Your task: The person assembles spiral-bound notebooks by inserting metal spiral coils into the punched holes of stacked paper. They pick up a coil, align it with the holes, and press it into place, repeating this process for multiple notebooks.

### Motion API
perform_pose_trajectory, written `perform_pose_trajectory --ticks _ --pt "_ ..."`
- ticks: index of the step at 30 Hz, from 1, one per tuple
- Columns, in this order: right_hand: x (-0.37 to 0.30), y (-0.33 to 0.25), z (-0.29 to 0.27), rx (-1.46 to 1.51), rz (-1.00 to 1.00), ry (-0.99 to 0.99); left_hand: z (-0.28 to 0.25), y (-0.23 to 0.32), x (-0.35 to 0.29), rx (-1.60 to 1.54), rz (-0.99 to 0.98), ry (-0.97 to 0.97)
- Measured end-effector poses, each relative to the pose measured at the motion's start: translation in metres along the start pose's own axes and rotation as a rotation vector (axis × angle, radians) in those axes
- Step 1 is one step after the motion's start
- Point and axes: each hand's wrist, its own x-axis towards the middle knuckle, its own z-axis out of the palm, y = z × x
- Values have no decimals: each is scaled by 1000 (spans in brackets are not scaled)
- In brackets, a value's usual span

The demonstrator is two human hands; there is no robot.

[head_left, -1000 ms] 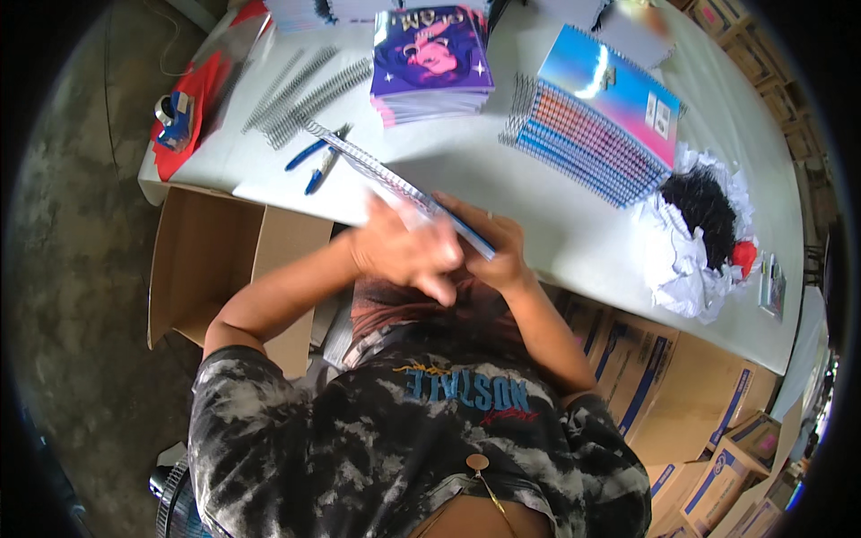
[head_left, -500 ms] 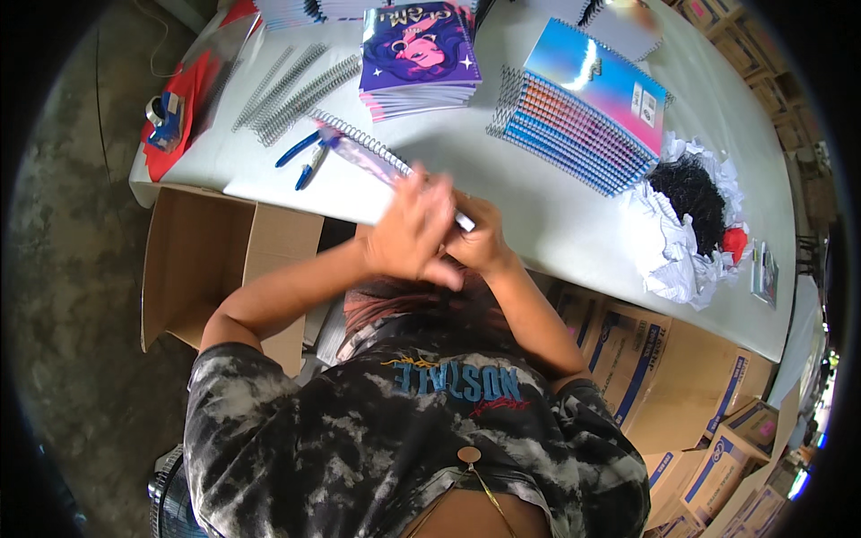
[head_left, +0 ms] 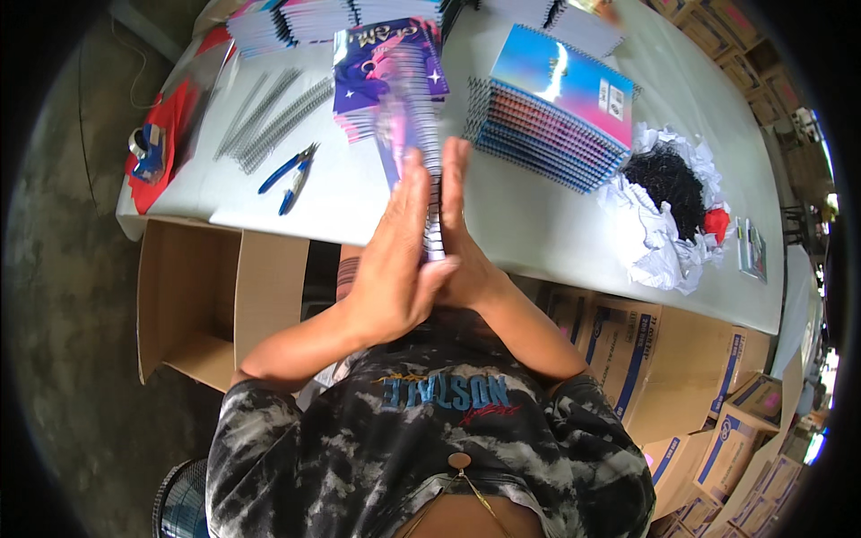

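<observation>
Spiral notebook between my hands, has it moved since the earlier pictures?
Yes, the spiral notebook has swung its far end rightward, away from the blue-handled pliers on the table.

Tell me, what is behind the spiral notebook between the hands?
Partly behind the spiral notebook is a stack of purple books on the white table; the part the notebook covers cannot be seen.

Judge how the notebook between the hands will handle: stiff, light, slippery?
The notebook is probably light, pressed just between left hand and right hand. It seems stiff, its coil running nearly straight beyond them. It might slip if they part, as both look flat, not wrapped around it.
</observation>
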Motion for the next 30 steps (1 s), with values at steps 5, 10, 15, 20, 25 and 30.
perform_pose_trajectory --ticks 5,10,15,20,25,30 --pt "58 -32 -70 -340 60 -175 -35 -1 38 -374 -478 178" --pt "51 0 -82 152 629 -197 -8 -39 58 -840 -579 -42" --pt "44 -3 -65 367 715 124 -9 -53 71 -908 -501 -195" --pt "45 -8 -53 155 542 155 -13 -54 85 -808 -354 -267" --pt "59 4 -78 253 389 472 -20 -34 107 -122 -46 20" --pt "80 26 -134 299 203 985 31 -29 154 -776 -297 226"
